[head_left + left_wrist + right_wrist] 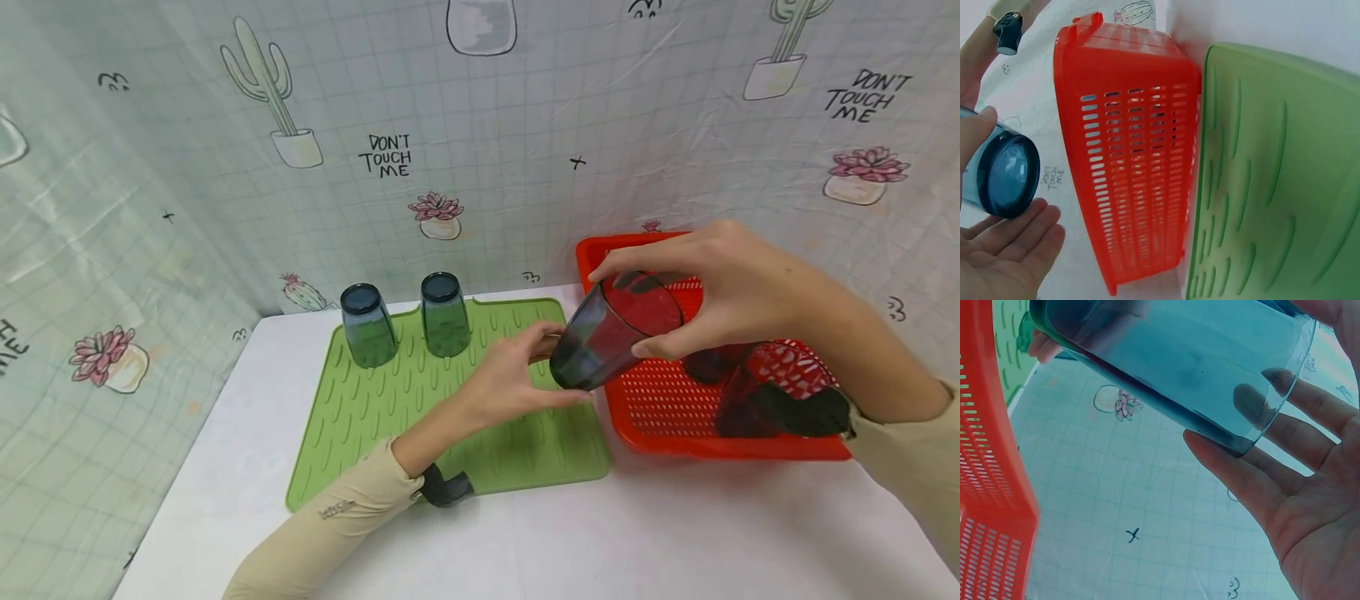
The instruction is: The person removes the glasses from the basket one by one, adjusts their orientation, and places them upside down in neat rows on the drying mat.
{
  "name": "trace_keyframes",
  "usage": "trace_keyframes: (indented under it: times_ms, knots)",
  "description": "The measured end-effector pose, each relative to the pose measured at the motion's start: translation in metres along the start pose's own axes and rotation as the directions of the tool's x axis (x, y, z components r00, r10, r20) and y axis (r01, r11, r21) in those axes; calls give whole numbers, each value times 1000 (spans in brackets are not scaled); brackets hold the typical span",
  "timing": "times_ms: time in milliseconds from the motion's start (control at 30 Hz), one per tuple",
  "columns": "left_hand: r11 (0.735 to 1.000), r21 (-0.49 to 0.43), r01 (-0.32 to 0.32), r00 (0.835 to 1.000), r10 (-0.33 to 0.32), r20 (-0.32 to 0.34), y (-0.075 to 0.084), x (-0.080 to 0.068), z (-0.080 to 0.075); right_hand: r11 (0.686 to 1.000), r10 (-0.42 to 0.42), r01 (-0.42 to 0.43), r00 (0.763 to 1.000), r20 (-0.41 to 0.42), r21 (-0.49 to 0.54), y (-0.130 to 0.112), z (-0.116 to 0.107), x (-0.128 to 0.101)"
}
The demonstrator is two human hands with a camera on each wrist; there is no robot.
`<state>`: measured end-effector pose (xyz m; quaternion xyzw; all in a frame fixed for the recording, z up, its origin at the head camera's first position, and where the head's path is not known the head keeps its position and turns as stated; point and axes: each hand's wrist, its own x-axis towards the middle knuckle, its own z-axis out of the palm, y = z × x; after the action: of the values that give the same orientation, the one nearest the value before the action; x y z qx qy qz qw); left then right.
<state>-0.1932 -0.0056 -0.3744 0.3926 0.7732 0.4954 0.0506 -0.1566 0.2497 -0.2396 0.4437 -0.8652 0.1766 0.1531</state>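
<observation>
A dark blue see-through cup [600, 342] is tilted in the air over the seam between the green mat [375, 417] and the red basket [712, 450]. My right hand [626, 312] grips it from above, thumb on one side and fingers on the other. My left hand [558, 368] is at the cup's lower end with straight fingers, at or just off it. In the left wrist view the cup's round end [1007, 175] sits just above my open left palm [1013, 253]. The right wrist view shows the cup [1179, 356] lying against my right hand's fingers [1254, 481].
Two more blue cups [367, 325] [444, 315] stand upside down at the back of the mat. Another dark cup [738, 387] lies in the basket. The white table [600, 533] is bounded by a cactus-print sheet [525, 125] behind and at the left.
</observation>
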Motion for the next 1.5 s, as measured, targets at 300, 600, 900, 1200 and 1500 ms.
trace_keyframes:
  times_ms: [300, 600, 900, 1200, 1500]
  knots:
    - [988, -131, -77, 995, 68, -70, -7, -2, 11, 1000, -21, 21, 1000, -14, 8, 1, 1, -1]
    - [926, -377, -12, 995, -26, -95, -10, -3, 16, 999, -37, 36, 999, -31, -11, 2, -1, -1]
    - [749, -639, -173, 965, 0, -261, -17, -8, 24, 1000, -15, 16, 996, -84, 12, 1, -4, -2]
    - [721, -630, -288, 924, 38, -379, -12, -7, 19, 997, -23, 25, 999, -32, 69, 2, -7, -4]
    - [834, -445, -326, 890, 111, -443, -10, -9, 8, 993, 110, -115, 987, 116, 36, -2, -6, -13]
